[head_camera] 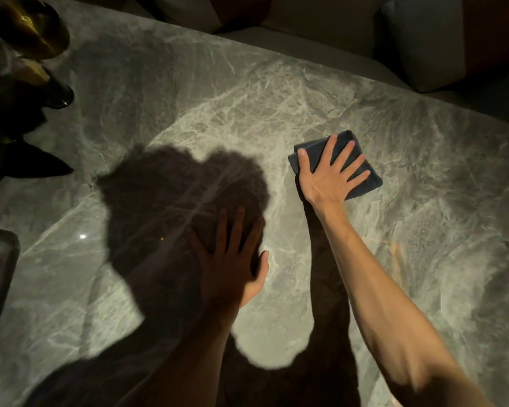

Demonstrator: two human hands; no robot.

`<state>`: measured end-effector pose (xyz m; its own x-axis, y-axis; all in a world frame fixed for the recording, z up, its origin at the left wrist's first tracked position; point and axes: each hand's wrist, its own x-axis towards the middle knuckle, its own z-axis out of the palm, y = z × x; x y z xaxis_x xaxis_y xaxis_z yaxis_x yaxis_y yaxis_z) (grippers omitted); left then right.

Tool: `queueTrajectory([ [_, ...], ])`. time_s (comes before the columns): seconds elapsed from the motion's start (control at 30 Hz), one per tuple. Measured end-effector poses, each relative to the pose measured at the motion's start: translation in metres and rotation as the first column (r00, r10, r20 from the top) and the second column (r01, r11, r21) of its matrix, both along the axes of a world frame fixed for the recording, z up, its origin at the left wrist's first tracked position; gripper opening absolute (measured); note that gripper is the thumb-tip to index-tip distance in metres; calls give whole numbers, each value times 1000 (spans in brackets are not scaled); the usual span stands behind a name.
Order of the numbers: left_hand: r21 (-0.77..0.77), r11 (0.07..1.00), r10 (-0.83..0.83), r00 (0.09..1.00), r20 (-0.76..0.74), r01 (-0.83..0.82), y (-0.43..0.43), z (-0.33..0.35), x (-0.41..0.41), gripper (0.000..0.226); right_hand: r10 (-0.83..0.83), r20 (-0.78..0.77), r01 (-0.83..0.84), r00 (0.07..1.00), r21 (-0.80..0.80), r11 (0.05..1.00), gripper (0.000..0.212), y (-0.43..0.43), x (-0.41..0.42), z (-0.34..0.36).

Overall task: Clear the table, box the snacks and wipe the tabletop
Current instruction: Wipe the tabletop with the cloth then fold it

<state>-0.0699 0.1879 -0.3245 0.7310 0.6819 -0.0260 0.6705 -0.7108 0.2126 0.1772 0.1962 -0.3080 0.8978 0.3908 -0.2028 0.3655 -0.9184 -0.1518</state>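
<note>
The right hand (pixel 328 177) lies flat with fingers spread on a folded dark grey cloth (pixel 362 168), pressing it onto the grey veined marble worktop (pixel 247 98); its grip is released, the palm and fingers bearing down on the fabric rather than closing round it. The cloth shows beyond the fingertips and on the far side of the thumb, with one corner jutting out to the right of the little finger. The right forearm runs back from the wrist toward the lower right corner.

The left hand (pixel 232 259) rests palm down on the bare stone, nearer the person than the cloth and to its left, well apart from it. Its grip is also released, fingers extended and holding nothing. Most of this hand sits in the dark shadow of the person's head and shoulders.

Far to the left of both hands, at the worktop's edge, stand a shiny brass-coloured round vessel (pixel 33 27) and dark pointed leaves (pixel 27 163). A dark tray edge (pixel 3 277) with something blue in it shows at the left border. Beyond the cloth, past the far edge, are pale sofa cushions (pixel 423 45).
</note>
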Motion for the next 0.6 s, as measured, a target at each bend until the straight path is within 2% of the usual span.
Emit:
queueTrajectory([
  [0.13,-17,1000,5,1000,-3,-5,0,0,0,67,123,41,-125,991,30,992,78,4,-8,-3],
  [0.27,3,1000,20,1000,10,-20,-1,-4,-1,67,279,95,-278,956,-23,960,68,-52,-18,0],
  [0.37,9,1000,22,1000,13,-22,-2,-4,0,68,178,52,-177,983,-39,984,65,-76,19,2],
  [0.47,14,1000,15,1000,27,-16,-2,-5,0,67,65,14,-65,998,-1,998,63,-56,55,-2],
  [0.6,4,1000,14,1000,27,-14,-1,-4,0,69,91,-38,-90,995,29,996,60,-17,58,-3],
])
